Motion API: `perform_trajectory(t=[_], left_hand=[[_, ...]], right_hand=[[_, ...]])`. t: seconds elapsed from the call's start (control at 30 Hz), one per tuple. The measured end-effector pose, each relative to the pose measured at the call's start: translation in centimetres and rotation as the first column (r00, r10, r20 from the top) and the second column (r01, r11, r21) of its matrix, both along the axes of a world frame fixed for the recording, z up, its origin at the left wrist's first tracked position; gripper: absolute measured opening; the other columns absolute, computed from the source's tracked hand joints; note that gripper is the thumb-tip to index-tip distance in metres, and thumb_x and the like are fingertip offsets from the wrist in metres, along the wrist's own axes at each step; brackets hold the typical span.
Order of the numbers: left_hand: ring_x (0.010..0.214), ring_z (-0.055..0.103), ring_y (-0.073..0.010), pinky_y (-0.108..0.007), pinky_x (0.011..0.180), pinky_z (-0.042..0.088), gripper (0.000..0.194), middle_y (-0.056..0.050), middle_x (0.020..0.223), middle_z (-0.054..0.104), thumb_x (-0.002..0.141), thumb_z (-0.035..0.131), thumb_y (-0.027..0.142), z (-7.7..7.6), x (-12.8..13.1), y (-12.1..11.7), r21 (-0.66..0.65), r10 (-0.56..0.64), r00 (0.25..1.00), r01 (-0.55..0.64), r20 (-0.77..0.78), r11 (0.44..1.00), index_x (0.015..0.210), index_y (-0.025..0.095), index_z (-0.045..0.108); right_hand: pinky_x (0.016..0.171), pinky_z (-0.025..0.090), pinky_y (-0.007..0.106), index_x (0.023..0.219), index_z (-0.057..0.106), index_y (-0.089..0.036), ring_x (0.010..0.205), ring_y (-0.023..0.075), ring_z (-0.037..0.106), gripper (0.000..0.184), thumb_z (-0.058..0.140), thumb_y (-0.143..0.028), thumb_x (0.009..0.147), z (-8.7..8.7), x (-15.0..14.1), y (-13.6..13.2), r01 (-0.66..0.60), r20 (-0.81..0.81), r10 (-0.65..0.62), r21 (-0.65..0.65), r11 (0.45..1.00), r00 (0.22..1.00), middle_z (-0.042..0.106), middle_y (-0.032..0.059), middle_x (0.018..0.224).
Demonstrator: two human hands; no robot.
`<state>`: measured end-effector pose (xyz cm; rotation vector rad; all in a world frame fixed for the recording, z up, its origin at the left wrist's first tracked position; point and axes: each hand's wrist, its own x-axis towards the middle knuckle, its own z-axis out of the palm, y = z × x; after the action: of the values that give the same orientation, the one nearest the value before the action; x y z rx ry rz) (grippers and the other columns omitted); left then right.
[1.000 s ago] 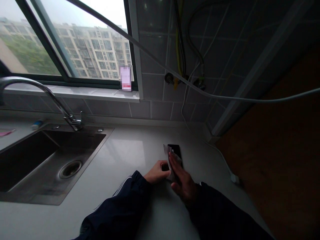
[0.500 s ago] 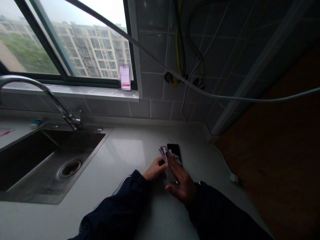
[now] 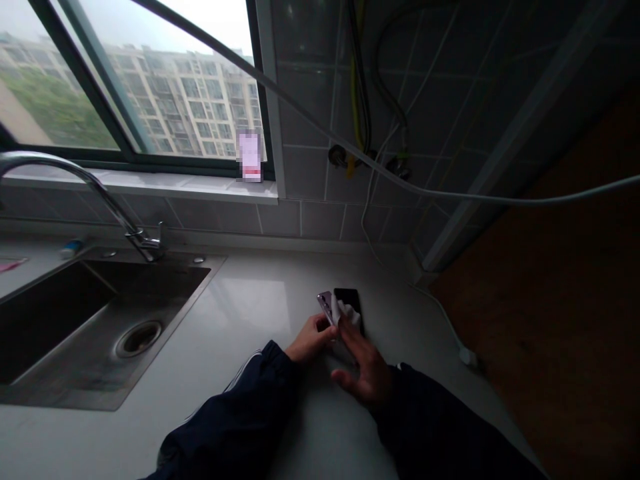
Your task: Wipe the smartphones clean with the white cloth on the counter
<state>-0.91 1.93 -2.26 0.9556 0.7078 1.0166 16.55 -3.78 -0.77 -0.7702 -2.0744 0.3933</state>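
Note:
My left hand (image 3: 310, 340) grips a small pinkish phone (image 3: 326, 305), tilted up on its edge above the white counter (image 3: 260, 307). My right hand (image 3: 364, 363) presses a white cloth (image 3: 345, 309) against the phone with its fingertips, the other fingers spread. A second, black phone (image 3: 350, 303) lies flat on the counter just behind the cloth. Both sleeves are dark blue, the left with white stripes.
A steel sink (image 3: 95, 327) with a curved tap (image 3: 100, 200) fills the left. A window sill (image 3: 150, 183) runs behind, with a small blurred label (image 3: 249, 157). A white cable (image 3: 440, 313) and plug (image 3: 470, 357) trail along the counter's right edge. Brown floor lies beyond.
The pinkish phone was lifted from lying low to standing on edge. My right hand has slid the cloth up along it, and its fingers have spread.

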Motion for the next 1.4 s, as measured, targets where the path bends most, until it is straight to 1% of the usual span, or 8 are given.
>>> perform_trajectory(t=[0.1, 0.27, 0.37, 0.67, 0.8, 1.0, 1.17, 1.4], left_hand=[[0.074, 0.064, -0.0166, -0.020, 0.058, 0.047, 0.064, -0.008, 0.087, 0.071, 0.054, 0.094, 0.056, -0.2, 0.0, 0.0, -0.012, -0.003, 1.000, 0.003, 0.024, 1.000, 0.092, 0.009, 0.073], [0.071, 0.068, -0.0174, -0.024, 0.059, 0.053, 0.072, -0.010, 0.093, 0.072, 0.061, 0.086, 0.068, -0.7, 0.2, 0.1, -0.062, 0.008, 0.995, -0.002, 0.098, 0.998, 0.102, 0.012, 0.069], [0.071, 0.069, -0.0170, -0.024, 0.059, 0.053, 0.071, -0.012, 0.097, 0.072, 0.065, 0.084, 0.068, -0.6, 0.2, 0.1, -0.086, 0.019, 0.991, -0.007, 0.133, 0.996, 0.107, 0.013, 0.066], [0.060, 0.064, -0.0135, -0.023, 0.055, 0.050, 0.070, -0.004, 0.078, 0.069, 0.051, 0.092, 0.064, -0.2, 0.4, 0.1, -0.116, 0.029, 0.986, -0.009, 0.167, 0.993, 0.091, 0.012, 0.067], [0.061, 0.065, -0.0139, -0.023, 0.056, 0.050, 0.066, -0.005, 0.079, 0.070, 0.061, 0.088, 0.065, -0.2, 0.4, -0.2, -0.117, 0.028, 0.983, -0.006, 0.184, 0.993, 0.096, 0.013, 0.066], [0.081, 0.072, -0.0211, -0.025, 0.062, 0.053, 0.072, -0.015, 0.108, 0.074, 0.071, 0.081, 0.067, 0.3, 0.2, -0.3, -0.135, 0.035, 0.967, -0.001, 0.252, 0.991, 0.118, 0.013, 0.066], [0.079, 0.072, -0.0208, -0.026, 0.062, 0.055, 0.075, -0.016, 0.110, 0.075, 0.072, 0.081, 0.066, 0.6, -0.1, -0.3, -0.142, 0.038, 0.966, -0.001, 0.257, 0.990, 0.124, 0.013, 0.065], [0.096, 0.074, -0.0274, -0.030, 0.072, 0.058, 0.083, -0.016, 0.111, 0.075, 0.071, 0.080, 0.067, 0.0, 0.0, -0.1, -0.168, 0.054, 0.953, -0.003, 0.298, 0.986, 0.132, 0.014, 0.061]], right_hand=[[0.122, 0.036, 0.053, 0.162, 0.030, -0.014, 0.152, 0.0343, 0.034, 0.081, 0.055, -0.056, 0.098, -0.3, -0.2, 0.0, 0.014, 0.015, -0.014, 0.003, 1.000, 1.000, 0.035, 0.0161, 0.165], [0.115, 0.049, 0.042, 0.154, 0.048, -0.022, 0.139, 0.0265, 0.056, 0.056, 0.058, -0.026, 0.099, 1.3, 0.3, 0.2, 0.033, -0.045, -0.030, 0.062, 0.998, 0.999, 0.057, 0.0116, 0.151], [0.113, 0.052, 0.039, 0.150, 0.053, -0.024, 0.134, 0.0244, 0.061, 0.052, 0.058, -0.021, 0.098, 1.9, 0.5, 0.4, 0.040, -0.074, -0.035, 0.066, 0.997, 0.997, 0.063, 0.0102, 0.145], [0.123, 0.035, 0.051, 0.160, 0.037, -0.019, 0.152, 0.0324, 0.037, 0.072, 0.058, -0.048, 0.097, -0.2, 0.1, 0.0, -0.009, 0.035, 0.008, 0.032, 0.999, 0.999, 0.041, 0.0133, 0.163], [0.121, 0.039, 0.050, 0.163, 0.029, -0.020, 0.149, 0.0326, 0.041, 0.078, 0.057, -0.051, 0.097, -0.2, 0.1, -0.3, 0.048, 0.004, -0.048, -0.032, 0.998, 0.999, 0.043, 0.0127, 0.162], [0.118, 0.045, 0.048, 0.159, 0.039, -0.022, 0.143, 0.0302, 0.050, 0.063, 0.057, -0.035, 0.100, -0.8, 0.3, 0.6, 0.100, -0.007, -0.100, 0.033, 0.994, 0.995, 0.051, 0.0103, 0.156], [0.114, 0.050, 0.050, 0.155, 0.046, -0.020, 0.137, 0.0317, 0.057, 0.058, 0.058, -0.033, 0.100, -0.6, 0.3, 0.9, 0.185, -0.012, -0.185, 0.060, 0.981, 0.983, 0.057, 0.0131, 0.150], [0.118, 0.046, 0.050, 0.157, 0.043, -0.017, 0.142, 0.0316, 0.051, 0.063, 0.052, -0.047, 0.101, 0.1, 0.6, -0.1, -0.013, -0.019, 0.015, 0.133, 0.991, 1.000, 0.053, 0.0121, 0.154]])
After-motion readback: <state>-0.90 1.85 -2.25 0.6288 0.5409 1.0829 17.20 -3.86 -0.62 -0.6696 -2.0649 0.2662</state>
